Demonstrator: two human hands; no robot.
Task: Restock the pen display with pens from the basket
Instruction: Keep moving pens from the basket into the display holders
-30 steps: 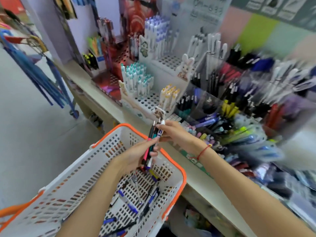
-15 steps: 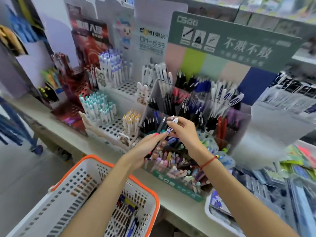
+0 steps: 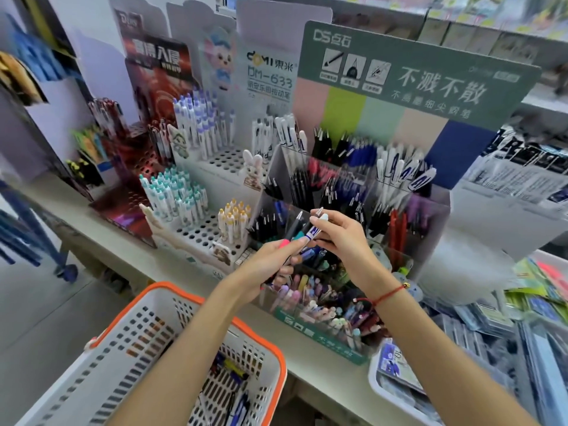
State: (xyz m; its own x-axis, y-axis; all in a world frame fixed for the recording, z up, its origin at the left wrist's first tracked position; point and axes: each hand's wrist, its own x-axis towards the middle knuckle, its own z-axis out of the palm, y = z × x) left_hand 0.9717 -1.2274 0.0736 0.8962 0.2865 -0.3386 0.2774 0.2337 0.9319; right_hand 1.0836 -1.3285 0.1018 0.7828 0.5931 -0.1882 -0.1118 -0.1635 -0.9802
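My left hand (image 3: 270, 265) grips a small bunch of pens (image 3: 295, 230), tips up, over the front of the clear tiered pen display (image 3: 430, 210). My right hand (image 3: 341, 241) pinches one white pen with a blue label (image 3: 316, 227) at the top of that bunch. The display's compartments hold black, blue, red, purple and white pens. The white basket with an orange rim (image 3: 172, 293) sits low at the left, with several loose pens (image 3: 233, 392) on its bottom.
White peg-hole stands (image 3: 212, 232) with teal, purple and yellow-capped pens stand left of the display on the counter (image 3: 322, 373). A green sign board (image 3: 430, 87) rises behind. A white tray of packaged goods (image 3: 396, 385) lies at the right. Floor lies to the left.
Both hands rose with the pens from over the basket to in front of the display. The view swung up and right, so the basket now sits lower in view.
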